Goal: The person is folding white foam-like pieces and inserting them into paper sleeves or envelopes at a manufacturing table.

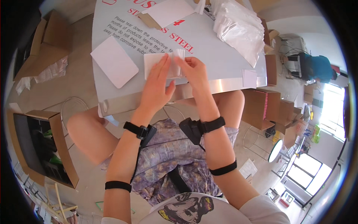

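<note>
A small white pad of thin sheets (149, 61) lies on the table near its front edge. My left hand (157, 84) rests on it with fingers stretched out flat and the thumb apart. At the pad's right side, where the sheets stand up and fan a little, my right hand (196, 72) pinches their edge between thumb and fingers. To the left lies a white rounded-corner card (114, 62), apart from both hands. A smaller white card stack (249, 78) sits at the table's right front corner.
The grey, printed table (209, 63) has a metal front edge. A pile of clear plastic bags (238, 28) covers its back right, and white sheets (169, 13) lie at the back. Cardboard boxes (259, 106) stand to the right, an opened carton (44, 147) to the left. A person (317, 67) is far right.
</note>
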{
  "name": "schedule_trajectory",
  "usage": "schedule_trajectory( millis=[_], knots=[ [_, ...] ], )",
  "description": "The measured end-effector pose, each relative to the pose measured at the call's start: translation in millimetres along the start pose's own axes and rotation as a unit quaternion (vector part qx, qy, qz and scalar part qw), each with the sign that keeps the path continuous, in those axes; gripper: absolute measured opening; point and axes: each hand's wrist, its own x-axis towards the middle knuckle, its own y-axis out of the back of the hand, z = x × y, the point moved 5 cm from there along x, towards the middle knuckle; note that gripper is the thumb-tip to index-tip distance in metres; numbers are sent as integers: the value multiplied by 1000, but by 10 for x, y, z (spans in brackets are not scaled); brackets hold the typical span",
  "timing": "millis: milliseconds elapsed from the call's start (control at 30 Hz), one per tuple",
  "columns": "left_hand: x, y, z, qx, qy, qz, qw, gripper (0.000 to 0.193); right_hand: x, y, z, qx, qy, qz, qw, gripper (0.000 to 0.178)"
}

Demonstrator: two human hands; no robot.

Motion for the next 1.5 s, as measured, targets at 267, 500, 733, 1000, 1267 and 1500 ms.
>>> schedule_trajectory(
  millis=[267,500,733,1000,1267,1500],
  knots=[
    [31,19,-13,-32,25,1,999,79,-191,-77,-95,127,0,-80,989,46],
    [17,7,-65,-67,77,21,995,70,-291,-83,-179,123,28,-108,986,44],
    [-33,-22,-143,-129,120,34,984,46,-250,-84,-115,93,37,-124,987,37],
    [-44,-32,-146,-105,121,31,987,45,-107,93,163,57,46,36,997,55],
    [-26,7,-98,-91,89,36,991,43,45,-9,190,-66,48,43,996,37],
    [-28,30,-65,-76,77,43,993,44,-80,-49,143,94,-13,32,995,25]
  ],
)
